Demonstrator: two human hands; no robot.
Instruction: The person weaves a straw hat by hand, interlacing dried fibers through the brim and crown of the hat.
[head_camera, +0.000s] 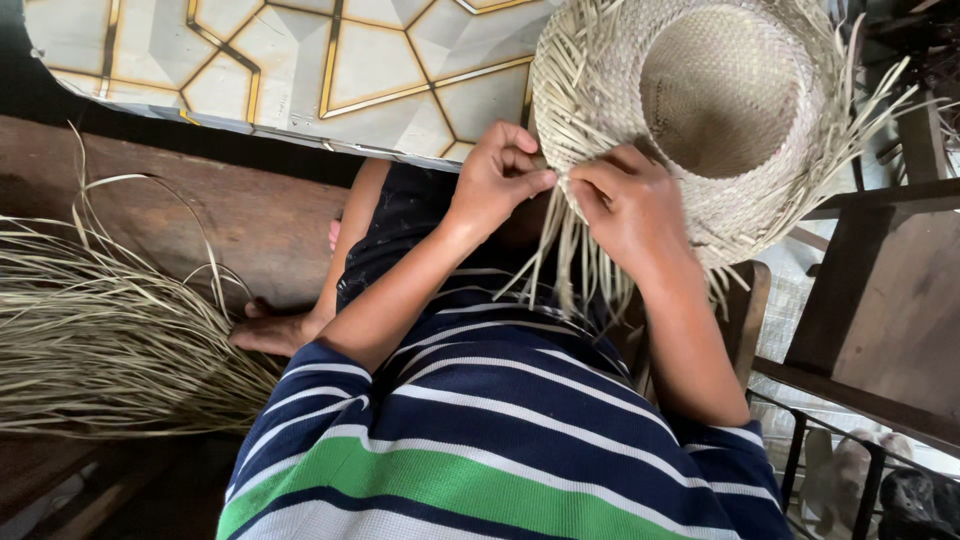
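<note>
Loose straw bundle (90, 340) crowds the left; wooden frame (860, 290) blocks the right; bench (250, 220) between lies bare.

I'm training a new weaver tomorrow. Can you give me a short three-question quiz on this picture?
1. True or false: both hands work at the brim of the straw hat.
2. Where does the bundle of loose straw strips lie? A) beside the person's foot B) inside the hat
3. Which hand pinches strands at the brim's edge, the other hand beside it?

Key: 1 true; 2 A; 3 left.
</note>
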